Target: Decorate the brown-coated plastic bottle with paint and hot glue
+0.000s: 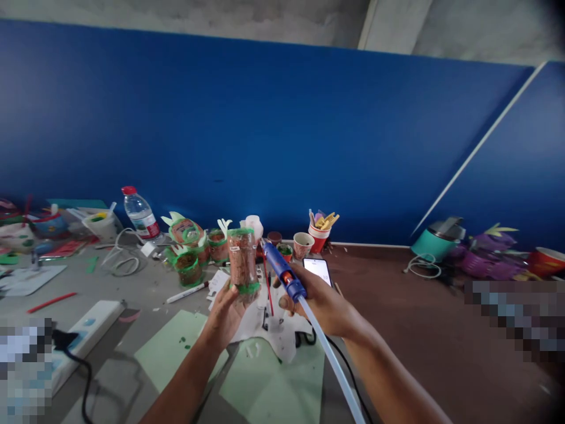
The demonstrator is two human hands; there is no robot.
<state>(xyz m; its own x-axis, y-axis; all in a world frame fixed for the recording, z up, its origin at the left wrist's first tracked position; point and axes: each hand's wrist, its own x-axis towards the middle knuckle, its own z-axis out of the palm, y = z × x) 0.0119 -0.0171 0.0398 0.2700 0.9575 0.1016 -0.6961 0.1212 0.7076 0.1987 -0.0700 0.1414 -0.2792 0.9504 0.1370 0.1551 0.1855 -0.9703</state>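
Note:
My left hand [226, 315] is closed around the lower part of a clear, bottle-like cylinder [242, 262] with brown contents and green bands at top and bottom. My right hand [320, 297] grips a blue hot glue gun [282, 268], a long pale glue stick [331, 356] trailing from its back end. The gun's nozzle points up and left, close to the cylinder's right side; whether they touch I cannot tell. Beneath both hands lies a white irregular sheet [282, 341], with a thin red stick [268, 282] seen between them.
Behind the left hand stand small green-and-brown pots [188, 268] and a water bottle [141, 215]. A marker [187, 292], green paper sheets [172, 347] and a power strip [90, 335] lie left. A phone [316, 270], paper cups [303, 245] and a teal container [435, 241] are farther right.

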